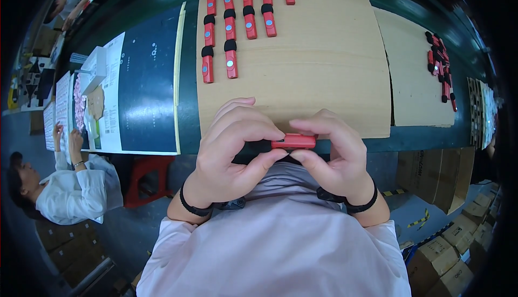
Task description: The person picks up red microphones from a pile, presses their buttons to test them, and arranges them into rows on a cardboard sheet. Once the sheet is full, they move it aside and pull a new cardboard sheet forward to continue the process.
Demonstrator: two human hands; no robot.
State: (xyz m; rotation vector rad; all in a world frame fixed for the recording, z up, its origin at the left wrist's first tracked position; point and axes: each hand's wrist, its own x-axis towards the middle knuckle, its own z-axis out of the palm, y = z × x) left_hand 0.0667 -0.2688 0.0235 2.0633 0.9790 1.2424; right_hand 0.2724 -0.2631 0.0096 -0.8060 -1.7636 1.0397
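Cardboard (324,65) tops the desk (190,54); left hand (224,148) and right hand (345,159) pinch a red device (298,142) between fingers (259,130); one slack grip might drop it.

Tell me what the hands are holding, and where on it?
A small red device: the left hand pinches its left end, and the right hand holds its long sides with thumb and finger.

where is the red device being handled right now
In the head view, the red device is slightly right of centre, between the left hand and right hand, by the large cardboard sheet's lower edge.
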